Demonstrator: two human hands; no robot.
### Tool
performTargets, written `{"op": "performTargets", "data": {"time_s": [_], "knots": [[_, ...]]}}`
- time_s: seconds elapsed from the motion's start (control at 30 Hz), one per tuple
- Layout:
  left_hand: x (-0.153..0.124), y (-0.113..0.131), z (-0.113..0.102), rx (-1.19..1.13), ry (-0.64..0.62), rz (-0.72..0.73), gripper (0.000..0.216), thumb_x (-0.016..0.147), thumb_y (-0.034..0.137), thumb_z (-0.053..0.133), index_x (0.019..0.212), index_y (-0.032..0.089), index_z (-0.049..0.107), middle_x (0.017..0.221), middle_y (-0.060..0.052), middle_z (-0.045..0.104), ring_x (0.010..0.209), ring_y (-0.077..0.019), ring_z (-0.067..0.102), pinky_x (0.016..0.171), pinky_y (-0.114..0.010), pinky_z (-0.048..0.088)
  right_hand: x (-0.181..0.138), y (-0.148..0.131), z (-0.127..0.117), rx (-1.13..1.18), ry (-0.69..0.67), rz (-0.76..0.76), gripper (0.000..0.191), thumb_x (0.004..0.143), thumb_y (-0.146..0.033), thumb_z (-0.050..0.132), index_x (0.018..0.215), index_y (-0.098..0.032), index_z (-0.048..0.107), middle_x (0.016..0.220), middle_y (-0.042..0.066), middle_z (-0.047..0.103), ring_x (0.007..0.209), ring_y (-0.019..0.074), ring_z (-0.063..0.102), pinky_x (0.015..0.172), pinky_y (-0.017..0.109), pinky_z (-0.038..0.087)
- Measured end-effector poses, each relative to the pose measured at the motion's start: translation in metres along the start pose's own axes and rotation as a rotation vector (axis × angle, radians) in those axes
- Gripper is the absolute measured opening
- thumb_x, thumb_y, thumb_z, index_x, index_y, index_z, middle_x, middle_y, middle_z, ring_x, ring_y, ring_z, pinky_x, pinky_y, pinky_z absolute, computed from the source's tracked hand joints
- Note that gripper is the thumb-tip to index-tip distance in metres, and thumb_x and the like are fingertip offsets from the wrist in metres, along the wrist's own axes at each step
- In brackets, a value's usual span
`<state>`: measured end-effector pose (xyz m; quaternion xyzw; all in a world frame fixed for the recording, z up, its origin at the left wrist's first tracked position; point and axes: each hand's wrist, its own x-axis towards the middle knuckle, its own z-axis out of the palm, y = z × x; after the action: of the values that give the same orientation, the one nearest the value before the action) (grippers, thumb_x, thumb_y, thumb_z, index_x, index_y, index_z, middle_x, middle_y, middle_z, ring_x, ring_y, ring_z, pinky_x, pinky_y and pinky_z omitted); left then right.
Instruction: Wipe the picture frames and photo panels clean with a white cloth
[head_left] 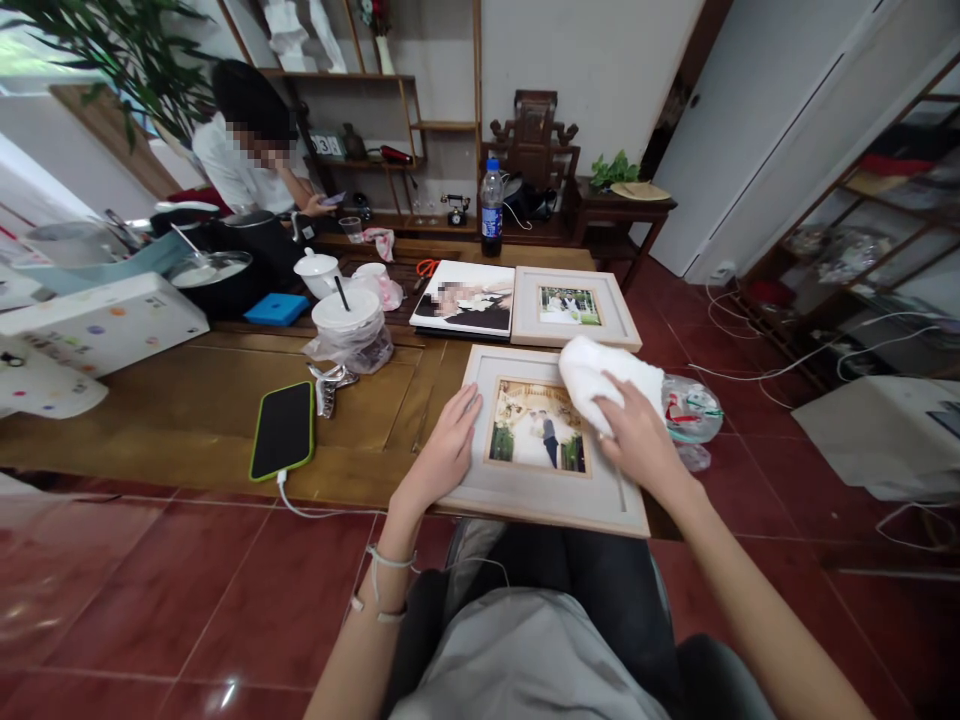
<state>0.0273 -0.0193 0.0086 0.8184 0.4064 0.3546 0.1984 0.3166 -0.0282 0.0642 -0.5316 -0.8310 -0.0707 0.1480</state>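
A light wooden picture frame (pixel 480 490) with a pale mat and a wedding photo (pixel 538 425) lies on the table's front edge, partly over my lap. My left hand (pixel 448 440) rests along the frame's left side, its fingers stretched out and holding nothing. In my right hand (pixel 634 430) is a bunched white cloth (pixel 600 372), pressed against the frame's upper right corner. Beyond it lie a second framed photo (pixel 570 306) and a photo album (pixel 466 298) with a couple on its cover.
A phone (pixel 283 430) with a charging cable lies on the wooden table (pixel 360 425) at left. Near it stand a lidded cup (pixel 349 318) and a teapot (pixel 315 270). A cola bottle (pixel 491 210) stands at the back. A clear plastic bag (pixel 694 410) is at right. Another person (pixel 251 160) sits back left.
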Motion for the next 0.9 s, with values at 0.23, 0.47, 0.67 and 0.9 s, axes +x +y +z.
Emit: {"op": "performTargets", "data": {"time_s": [0.23, 0.47, 0.67, 0.9], "knots": [[0.001, -0.001, 0.004, -0.031, 0.052, -0.057, 0.050, 0.093, 0.013, 0.028, 0.143, 0.021, 0.031, 0.149, -0.013, 0.031, 0.140, -0.0228, 0.024, 0.115, -0.050, 0.022, 0.033, -0.002, 0.008, -0.073, -0.146, -0.079, 0.056, 0.068, 0.001, 0.045, 0.121, -0.013, 0.058, 0.139, 0.016, 0.047, 0.135, 0.0347, 0.029, 0.110, 0.059, 0.017], [0.002, 0.000, 0.003, -0.050, 0.058, -0.101, 0.050, 0.091, 0.011, 0.030, 0.141, 0.017, 0.035, 0.149, -0.013, 0.033, 0.140, -0.0204, 0.024, 0.117, -0.046, 0.021, -0.054, -0.056, -0.041, 0.153, -0.343, -0.196, 0.060, 0.062, 0.003, 0.042, 0.114, -0.019, 0.062, 0.140, 0.010, 0.048, 0.137, 0.0300, 0.027, 0.111, 0.058, 0.020], [0.002, 0.003, -0.002, -0.088, 0.021, -0.117, 0.052, 0.090, 0.010, 0.032, 0.140, 0.019, 0.036, 0.149, -0.010, 0.034, 0.142, -0.0204, 0.021, 0.117, -0.045, 0.018, -0.076, -0.054, -0.045, 0.212, -0.289, -0.151, 0.058, 0.058, 0.001, 0.042, 0.107, -0.020, 0.065, 0.140, 0.009, 0.047, 0.136, 0.0254, 0.031, 0.112, 0.050, 0.024], [0.000, 0.001, -0.001, -0.080, -0.003, -0.075, 0.053, 0.090, 0.009, 0.029, 0.142, 0.019, 0.034, 0.150, -0.010, 0.031, 0.142, -0.0194, 0.019, 0.117, -0.046, 0.018, -0.003, -0.004, -0.003, -0.013, -0.062, 0.061, 0.052, 0.068, -0.003, 0.046, 0.119, -0.008, 0.057, 0.140, 0.021, 0.044, 0.133, 0.0305, 0.035, 0.111, 0.047, 0.026]]}}
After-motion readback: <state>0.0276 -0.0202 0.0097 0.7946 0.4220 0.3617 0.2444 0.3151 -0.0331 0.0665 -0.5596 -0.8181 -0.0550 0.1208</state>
